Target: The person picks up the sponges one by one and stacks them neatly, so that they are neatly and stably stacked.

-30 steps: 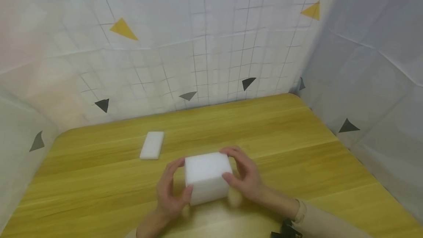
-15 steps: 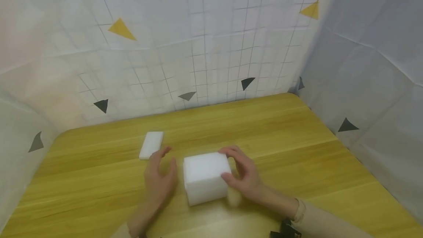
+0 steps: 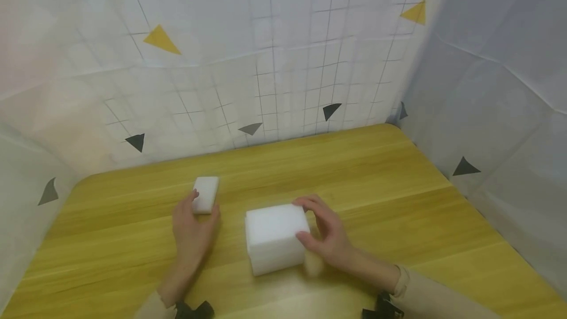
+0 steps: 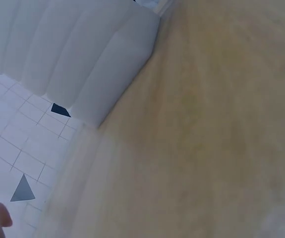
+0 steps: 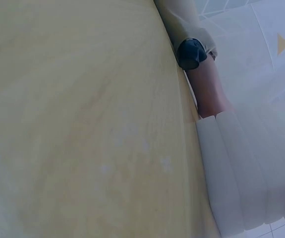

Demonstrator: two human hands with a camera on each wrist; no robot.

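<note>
A stack of white sponge blocks [image 3: 276,238] stands on the table, and its layers show in the left wrist view as stacked blocks [image 4: 97,54]. My right hand [image 3: 329,238] holds the stack's right end, a fingertip at the far corner and the thumb at the near one. Farther left lies a single flat white sponge [image 3: 206,194]. My left hand [image 3: 190,230] reaches over its near end, with fingers along the left edge and the thumb near the right corner, spread apart. In the right wrist view, the stacked blocks [image 5: 251,173] partly hide the left forearm [image 5: 206,84].
The wooden table [image 3: 376,176] has a rounded far edge meeting a white patterned sheet [image 3: 212,97]. Another sheet [image 3: 509,112] hangs along the right side. Black wrist mounts [image 3: 383,306] sit at the cuffs.
My left hand has let go of the stack's left side and moved left and away to the single sponge. The right hand has stayed at the stack's right end.
</note>
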